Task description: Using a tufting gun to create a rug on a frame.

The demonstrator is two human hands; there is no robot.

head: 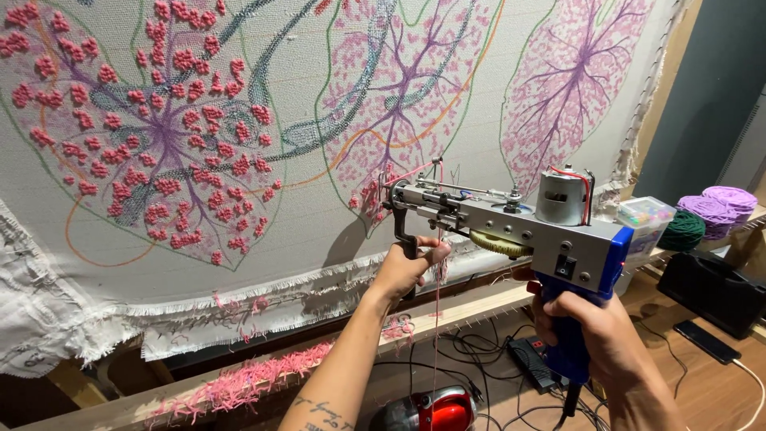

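Both hands grip a tufting gun (511,219) held level against a stretched cloth (303,199), low and right of centre in the frame. Left hand (407,267) rises from the bottom centre on a bare forearm with a small tattoo near the lower edge; the wrist is bent upward and the fingers are curled shut around the gun's black front handle, just under its needle end. A thin pink yarn strand (436,319) hangs down beside this hand. Right hand (598,331) sits lower right, wrist straight, fingers wrapped tight around the blue rear grip, knuckles toward the camera. The gun's grey metal body runs between the two hands, with a silver motor on top near its right end and its needle tip touching the cloth at centre frame.

At upper left the cloth shows a large leaf shape filled with raised pink tufts and purple veins; two flatter pink and purple leaves lie at upper centre and upper right. A wooden frame rail (263,375) crosses below, littered with pink yarn scraps. A red vacuum cleaner (435,411) sits at bottom centre beside black cables on the floor. At far right, a shelf holds a clear plastic box (646,223), a green yarn ball (681,231) and purple yarn cones (718,206).
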